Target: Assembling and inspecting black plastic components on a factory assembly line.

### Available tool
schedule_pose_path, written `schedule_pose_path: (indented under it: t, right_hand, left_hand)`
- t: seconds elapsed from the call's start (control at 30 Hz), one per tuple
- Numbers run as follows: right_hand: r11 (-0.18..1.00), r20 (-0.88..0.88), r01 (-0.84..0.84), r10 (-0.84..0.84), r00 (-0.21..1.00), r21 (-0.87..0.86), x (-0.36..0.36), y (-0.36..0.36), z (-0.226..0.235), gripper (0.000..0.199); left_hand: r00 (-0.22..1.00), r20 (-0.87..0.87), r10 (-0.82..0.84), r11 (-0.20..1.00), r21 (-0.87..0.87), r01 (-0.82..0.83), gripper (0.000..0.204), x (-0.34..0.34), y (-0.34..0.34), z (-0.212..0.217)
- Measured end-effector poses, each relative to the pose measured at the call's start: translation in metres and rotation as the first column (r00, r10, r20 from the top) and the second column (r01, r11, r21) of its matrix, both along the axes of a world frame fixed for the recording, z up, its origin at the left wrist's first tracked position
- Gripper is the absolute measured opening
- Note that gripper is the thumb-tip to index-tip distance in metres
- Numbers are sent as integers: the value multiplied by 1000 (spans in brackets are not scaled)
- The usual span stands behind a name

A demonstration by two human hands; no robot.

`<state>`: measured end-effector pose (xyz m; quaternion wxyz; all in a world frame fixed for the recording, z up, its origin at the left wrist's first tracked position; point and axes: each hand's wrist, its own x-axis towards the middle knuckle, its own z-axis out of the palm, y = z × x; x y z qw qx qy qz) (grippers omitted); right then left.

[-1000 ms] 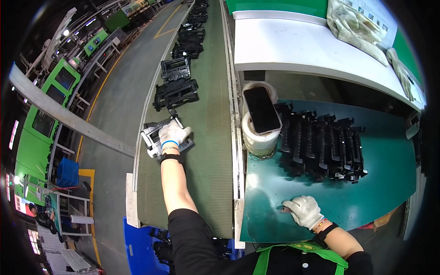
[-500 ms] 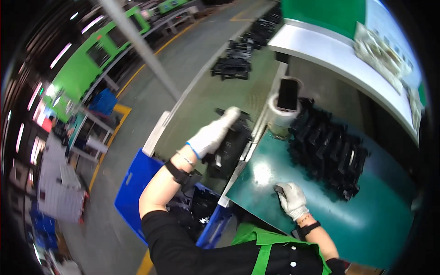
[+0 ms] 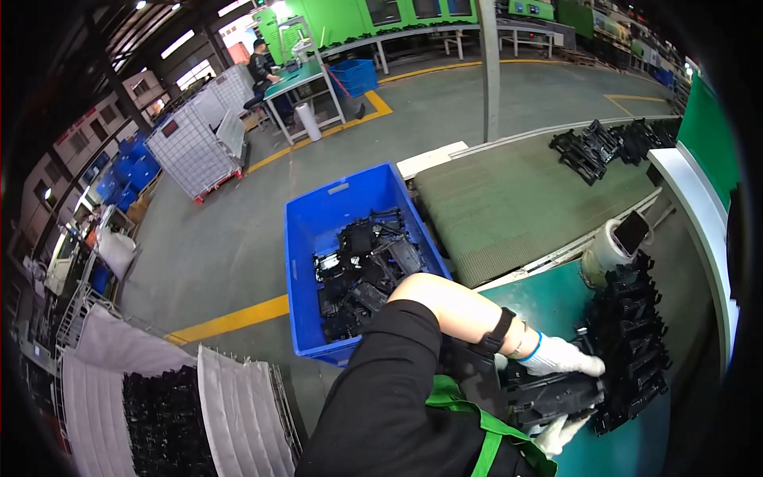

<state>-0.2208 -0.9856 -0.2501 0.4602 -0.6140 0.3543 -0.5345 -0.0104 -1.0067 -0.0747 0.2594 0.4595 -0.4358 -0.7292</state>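
Note:
A black plastic moulded part [image 3: 548, 395] sits in front of my chest, over the near edge of the green table [image 3: 548, 298]. My left hand [image 3: 561, 357], in a white glove with a black wrist band, lies on top of the part and grips it. Just under the part's lower edge is my right hand [image 3: 559, 433], also in a white glove, holding it from below. A row of similar black parts [image 3: 636, 342] stands on the table just right of both hands.
A blue bin [image 3: 318, 230] holding several black parts stands on the floor to my left. Beyond the table runs a green conveyor belt [image 3: 517, 199] with more black parts [image 3: 592, 147] at its far end. A white roll [image 3: 604, 250] carries a phone [image 3: 632, 230].
My head has turned left, bringing the blue bin and floor into view. My left hand has carried the black part from the conveyor to the table in front of me, where my right hand now holds it too.

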Motion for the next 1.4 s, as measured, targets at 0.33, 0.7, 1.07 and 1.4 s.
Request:
schedule_pose_path:
  t: [0.33, 0.7, 1.07, 1.4]
  right_hand:
    - [738, 110, 55, -174, 979, 672, -35, 25, 79, 55]
    - [712, 275, 95, -386, 881, 696, -71, 52, 42, 58]
    - [889, -511, 270, -48, 858, 369, -95, 52, 52, 52]
    - [993, -929, -14, -105, 354, -117, -139, 21, 154, 42]
  left_hand:
    - [679, 642, 357, 439, -757, 484, 28, 65, -21, 5]
    - [447, 798, 404, 705, -583, 404, 47, 70, -76, -81]
    - [311, 946, 94, 614, -300, 730, 39, -26, -12, -91]
    - [382, 873, 303, -114, -365, 924, 54, -19, -28, -37]
